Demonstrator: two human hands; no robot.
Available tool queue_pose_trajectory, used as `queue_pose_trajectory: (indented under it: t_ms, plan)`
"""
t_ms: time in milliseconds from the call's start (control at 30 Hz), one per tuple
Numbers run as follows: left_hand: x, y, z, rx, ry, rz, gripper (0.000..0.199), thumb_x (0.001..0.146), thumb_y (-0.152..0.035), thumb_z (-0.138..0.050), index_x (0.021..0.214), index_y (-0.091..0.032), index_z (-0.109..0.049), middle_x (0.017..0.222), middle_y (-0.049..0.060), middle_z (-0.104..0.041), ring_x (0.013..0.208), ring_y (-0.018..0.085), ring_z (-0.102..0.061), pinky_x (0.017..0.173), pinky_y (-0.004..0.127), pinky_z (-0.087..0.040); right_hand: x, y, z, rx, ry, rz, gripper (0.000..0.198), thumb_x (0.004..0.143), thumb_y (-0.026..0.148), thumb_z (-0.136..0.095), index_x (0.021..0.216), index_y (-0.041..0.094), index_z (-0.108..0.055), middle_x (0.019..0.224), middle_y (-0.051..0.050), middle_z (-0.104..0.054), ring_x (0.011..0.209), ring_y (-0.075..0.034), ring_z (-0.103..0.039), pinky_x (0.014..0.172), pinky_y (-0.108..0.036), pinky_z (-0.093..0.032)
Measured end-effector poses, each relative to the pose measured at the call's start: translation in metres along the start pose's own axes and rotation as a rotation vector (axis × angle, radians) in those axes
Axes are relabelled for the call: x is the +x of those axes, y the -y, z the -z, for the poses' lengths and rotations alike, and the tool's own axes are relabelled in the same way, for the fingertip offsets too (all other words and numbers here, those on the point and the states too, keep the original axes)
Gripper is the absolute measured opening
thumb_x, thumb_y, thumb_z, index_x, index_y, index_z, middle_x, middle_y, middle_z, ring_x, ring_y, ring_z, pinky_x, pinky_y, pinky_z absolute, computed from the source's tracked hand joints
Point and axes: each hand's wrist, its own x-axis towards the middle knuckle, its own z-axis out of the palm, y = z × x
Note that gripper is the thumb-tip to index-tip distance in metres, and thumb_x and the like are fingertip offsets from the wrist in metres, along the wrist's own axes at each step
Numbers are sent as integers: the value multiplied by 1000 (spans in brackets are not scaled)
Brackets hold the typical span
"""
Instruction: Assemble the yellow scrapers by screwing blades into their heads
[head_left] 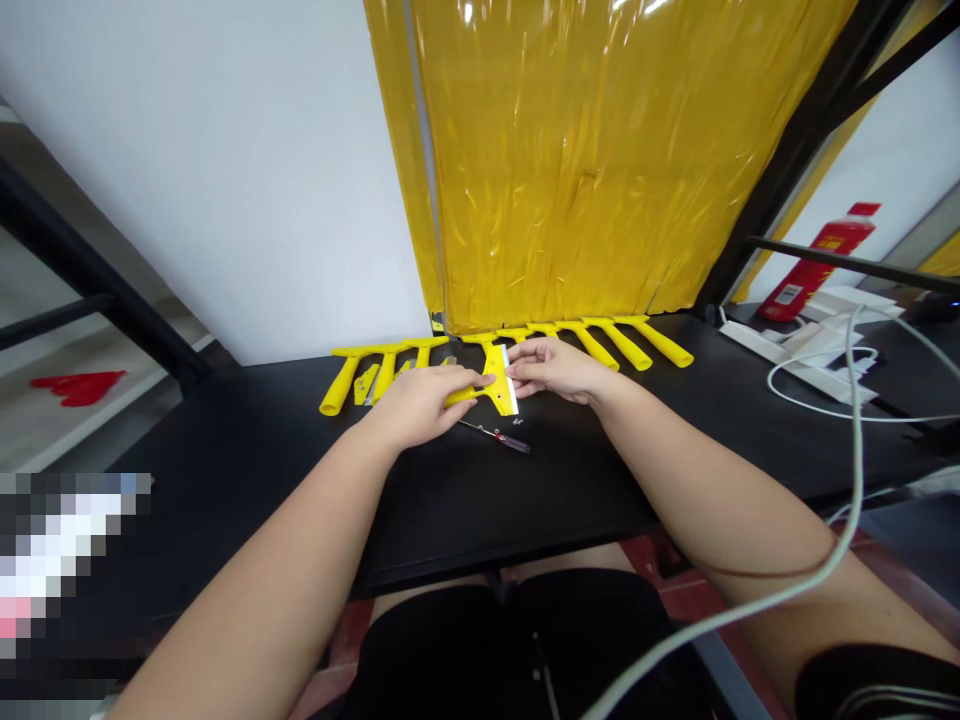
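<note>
My left hand (431,402) is closed around the handle of a yellow scraper (498,392), held just above the black table. Along the scraper's right edge runs a pale strip (513,400), which looks like its blade. My right hand (559,370) pinches that strip between thumb and fingers; the fingertips partly cover it. Below the hands lies a screwdriver (514,443) with a dark handle, its shaft pointing left toward my left hand. A few tiny metal pieces (517,421), perhaps screws, rest close to it.
Several yellow scrapers (630,345) line the back of the black table (480,510). Small yellow-grey pieces (365,385) lie at left. At right stand a red bottle (817,262) and white power strips (806,355); a pale cable (855,450) hangs across my right arm.
</note>
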Motion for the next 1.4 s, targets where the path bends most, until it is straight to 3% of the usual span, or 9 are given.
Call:
queue_pose_trajectory:
  t_ms: [433, 633, 800, 933, 1033, 1167, 1267, 1333, 1400]
  plan:
    - [2, -5, -4, 16, 31, -70, 41, 106, -28, -45, 142, -39, -62, 107, 3, -69, 88, 16, -65, 74, 28, -49, 0, 2, -5, -78, -14, -12, 23, 79, 19, -88, 81, 18, -65, 73, 0, -71, 68, -10, -70, 69, -22, -65]
    - [4, -1, -3, -42, 18, -81, 41, 105, -27, -48, 141, -36, -64, 104, 5, -68, 92, 18, -64, 81, 31, -50, 2, 1, -10, -133, -48, 16, 21, 86, 24, -82, 78, 19, -63, 71, -1, -69, 66, -11, -68, 70, -24, -65]
    - [4, 2, -3, -90, -29, 13, 41, 104, -26, -47, 142, -29, -63, 115, 8, -66, 99, 21, -64, 90, 37, -54, 5, 1, 1, -295, -74, 26, 32, 102, 40, -60, 82, 17, -68, 72, -6, -71, 60, -13, -67, 61, -27, -62]
    - [3, 5, -2, -118, -73, 67, 39, 105, -28, -47, 140, -27, -63, 124, 10, -60, 104, 21, -65, 95, 41, -56, -2, 1, 13, -685, 115, 44, 11, 91, 26, -73, 92, 16, -76, 83, -6, -77, 69, -14, -69, 67, -26, -58]
    - [3, 6, -3, -133, -138, 68, 37, 104, -27, -49, 138, -27, -65, 138, 12, -53, 116, 23, -64, 99, 43, -56, -6, 1, 12, -885, 265, 23, 20, 80, 18, -79, 99, 17, -79, 89, -5, -79, 79, -16, -71, 73, -27, -54]
    - [4, 5, -2, -198, -180, 45, 36, 104, -25, -49, 135, -26, -66, 158, 13, -43, 134, 27, -58, 108, 46, -54, -5, -2, 2, -965, 270, 33, 19, 76, 17, -80, 95, 18, -80, 86, -4, -78, 80, -17, -71, 72, -26, -51]
    - [4, 2, 0, -250, -176, 43, 37, 103, -24, -48, 137, -25, -65, 158, 11, -48, 142, 28, -53, 116, 50, -49, -4, -4, -3, -990, 258, 61, 13, 77, 12, -74, 89, 18, -79, 82, -3, -76, 78, -17, -70, 71, -25, -49]
    - [5, 1, -2, -331, -177, 65, 37, 103, -27, -50, 137, -25, -64, 158, 11, -51, 139, 28, -55, 109, 48, -54, -4, -4, -4, -1015, 272, 99, 13, 78, 10, -70, 85, 17, -77, 80, -3, -75, 75, -16, -68, 71, -25, -48]
    - [7, 0, -7, -489, -186, 128, 38, 102, -32, -53, 137, -24, -62, 157, 13, -51, 117, 25, -68, 86, 40, -63, -4, -3, -5, -1051, 289, 135, 13, 78, 9, -67, 83, 17, -76, 79, -2, -73, 73, -15, -65, 69, -25, -46]
